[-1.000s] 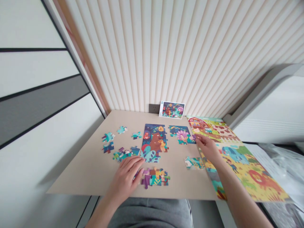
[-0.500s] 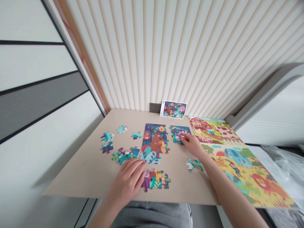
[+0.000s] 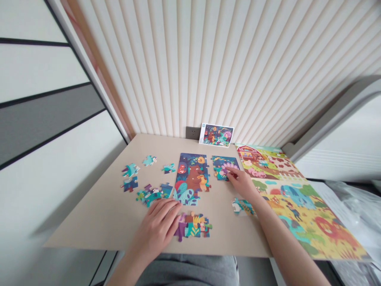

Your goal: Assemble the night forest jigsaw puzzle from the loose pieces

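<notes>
Jigsaw section (image 3: 224, 162), knobbly-edged, under half-curled right hand (image 3: 242, 184) (hold unclear); left hand (image 3: 161, 221) loosely flattened, nothing visibly held

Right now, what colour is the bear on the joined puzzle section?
The bear is brown, as the head view shows.

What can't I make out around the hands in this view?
In the head view:
Lower right of the peacock puzzle section: covered by the right hand.
Anything beneath the left hand: hidden by the hand itself.
Right end of the teal puzzle strip: blocked by the right forearm.
Print on the picture card: too small.
Plastic wrap: cut off by the right edge.
</notes>
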